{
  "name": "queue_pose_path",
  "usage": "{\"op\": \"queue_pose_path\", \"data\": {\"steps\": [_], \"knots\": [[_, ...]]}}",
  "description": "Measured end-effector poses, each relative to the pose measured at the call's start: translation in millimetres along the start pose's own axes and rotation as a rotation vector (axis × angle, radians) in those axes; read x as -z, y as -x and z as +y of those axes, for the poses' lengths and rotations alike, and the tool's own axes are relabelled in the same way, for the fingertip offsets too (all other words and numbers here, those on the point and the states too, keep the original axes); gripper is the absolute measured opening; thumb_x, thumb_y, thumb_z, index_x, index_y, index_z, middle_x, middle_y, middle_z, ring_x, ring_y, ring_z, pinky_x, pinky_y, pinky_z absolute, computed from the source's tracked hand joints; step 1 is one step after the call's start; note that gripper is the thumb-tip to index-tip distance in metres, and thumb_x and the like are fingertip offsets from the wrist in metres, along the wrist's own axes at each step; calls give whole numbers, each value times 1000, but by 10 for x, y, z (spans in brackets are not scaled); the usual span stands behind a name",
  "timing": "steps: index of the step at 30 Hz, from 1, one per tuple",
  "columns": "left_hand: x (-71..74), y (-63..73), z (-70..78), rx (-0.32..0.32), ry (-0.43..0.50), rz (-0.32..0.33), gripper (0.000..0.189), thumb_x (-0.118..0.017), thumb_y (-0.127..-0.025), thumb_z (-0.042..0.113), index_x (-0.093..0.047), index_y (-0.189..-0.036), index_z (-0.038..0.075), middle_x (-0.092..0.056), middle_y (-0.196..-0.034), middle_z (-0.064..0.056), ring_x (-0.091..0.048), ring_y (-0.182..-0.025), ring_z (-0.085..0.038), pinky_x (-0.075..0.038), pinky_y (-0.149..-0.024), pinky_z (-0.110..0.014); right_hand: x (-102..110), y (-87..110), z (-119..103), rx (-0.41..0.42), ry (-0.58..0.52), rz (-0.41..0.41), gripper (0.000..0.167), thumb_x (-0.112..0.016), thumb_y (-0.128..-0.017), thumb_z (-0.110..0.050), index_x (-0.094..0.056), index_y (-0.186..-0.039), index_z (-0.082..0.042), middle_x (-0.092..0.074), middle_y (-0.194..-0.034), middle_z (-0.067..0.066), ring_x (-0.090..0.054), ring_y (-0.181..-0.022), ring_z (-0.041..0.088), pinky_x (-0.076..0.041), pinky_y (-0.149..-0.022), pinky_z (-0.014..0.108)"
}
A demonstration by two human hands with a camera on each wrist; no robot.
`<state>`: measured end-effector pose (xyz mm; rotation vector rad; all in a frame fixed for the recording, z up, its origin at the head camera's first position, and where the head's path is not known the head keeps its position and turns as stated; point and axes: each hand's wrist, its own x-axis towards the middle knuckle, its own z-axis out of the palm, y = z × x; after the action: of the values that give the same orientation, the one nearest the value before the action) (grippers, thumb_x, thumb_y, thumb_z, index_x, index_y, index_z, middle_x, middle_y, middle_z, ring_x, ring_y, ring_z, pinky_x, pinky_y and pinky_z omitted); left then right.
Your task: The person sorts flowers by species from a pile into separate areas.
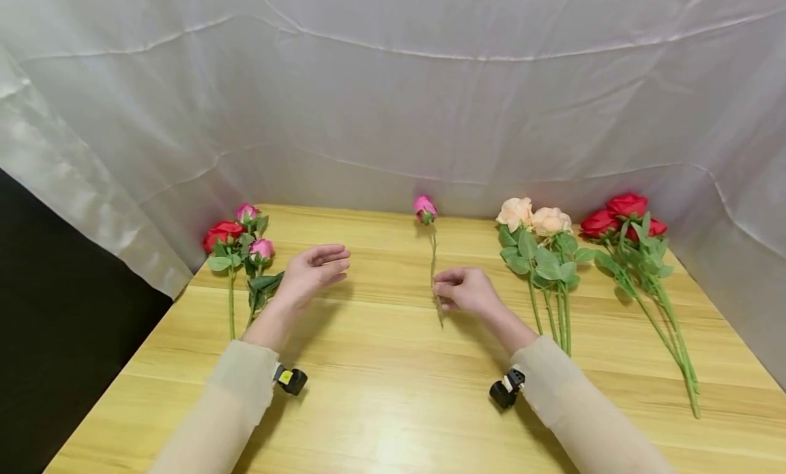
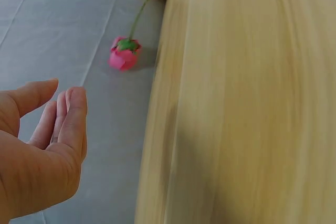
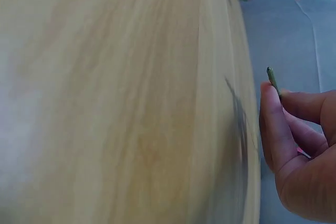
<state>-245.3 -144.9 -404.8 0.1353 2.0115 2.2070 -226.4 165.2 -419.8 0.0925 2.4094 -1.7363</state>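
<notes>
A single pink rose (image 1: 425, 209) with a thin, bare green stem (image 1: 433, 256) stands out near the middle of the table. My right hand (image 1: 468, 291) pinches that stem low down between thumb and fingers. In the right wrist view, the cut stem end (image 3: 271, 74) pokes out past the fingertips. My left hand (image 1: 312, 273) is raised over the left part of the table, fingers extended and slightly bent, holding nothing. Beside it lie a red rose (image 1: 222, 234) and two pink roses (image 1: 262, 249) with green leaves. The pink rose (image 2: 125, 55) also shows beyond the left fingers.
Peach roses (image 1: 550, 221) with long stems lie right of my right hand. Farther right are several red roses (image 1: 628, 204), stems pointing toward the front. A pale cloth curtain (image 1: 393, 119) closes off the back of the wooden table (image 1: 381, 392).
</notes>
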Motion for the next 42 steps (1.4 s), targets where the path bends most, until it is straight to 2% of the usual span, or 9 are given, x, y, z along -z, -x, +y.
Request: {"op": "queue_pose_path", "data": {"steps": [5,12,19,26,29,32,37,40,42], "knots": [[210,68,-12,-3,-21,18,48,-66,-101,1,-51,-146,-7,-54,-146,-27,-69,-106,-10,-58,-99,-29,-37,-37,11,-11,37,-29,25,-68,-99,-1,-69,-121,12,-73,-100,22,-71,-72,17,-64,-67,27],[386,147,-2,10,-36,64,49,-67,-100,2,-51,-146,-6,-58,-143,-23,-69,-112,-14,-58,-99,-29,-87,-63,7,-32,100,-14,19,-72,-97,-4,-74,-112,8,-76,-99,19,-72,-72,16,-65,-67,29],[423,174,-13,15,-56,72,48,-66,-101,2,-51,-146,-6,-53,-147,-27,-69,-113,-16,-58,-98,-29,-122,-82,17,-46,89,-10,17,-75,-95,-4,-76,-108,6,-77,-91,16,-69,-64,15,-64,-62,28],[426,179,-6,14,-59,71,49,-67,-101,2,-50,-146,-6,-53,-148,-27,-67,-118,-20,-58,-99,-29,-114,-79,18,-47,53,-29,20,-74,-96,-6,-74,-112,7,-76,-92,16,-70,-67,17,-65,-65,30],[461,181,14,6,-58,78,49,-66,-101,3,-50,-146,-7,-57,-144,-24,-68,-115,-18,-58,-99,-29,-88,-71,18,-30,23,-26,27,-74,-97,-9,-71,-118,7,-76,-98,18,-72,-73,19,-65,-69,32],[530,189,41,-7,-71,89,49,-68,-101,5,-51,-145,-7,-64,-135,-15,-69,-109,-12,-58,-98,-28,-53,-49,25,2,-25,-5,34,-73,-97,-11,-67,-125,8,-74,-107,20,-73,-81,23,-66,-75,34],[711,249,106,-31,-129,122,49,-71,-100,10,-53,-142,-7,-68,-120,-1,-70,-103,-7,-59,-95,-26,-7,24,27,103,-67,44,40,-71,-100,-16,-65,-132,6,-70,-119,26,-74,-94,34,-65,-82,39],[854,297,147,-54,-211,132,49,-70,-101,12,-53,-143,-7,-68,-124,-5,-70,-104,-5,-59,-94,-24,-3,81,12,160,-109,75,41,-72,-100,-19,-65,-133,4,-70,-122,26,-73,-101,36,-64,-85,41],[948,332,168,-67,-309,138,49,-69,-102,13,-53,-143,-8,-67,-129,-13,-68,-103,-2,-59,-92,-22,-14,123,-3,187,-145,88,39,-72,-100,-19,-66,-131,3,-70,-122,24,-73,-102,33,-64,-87,42]]}}
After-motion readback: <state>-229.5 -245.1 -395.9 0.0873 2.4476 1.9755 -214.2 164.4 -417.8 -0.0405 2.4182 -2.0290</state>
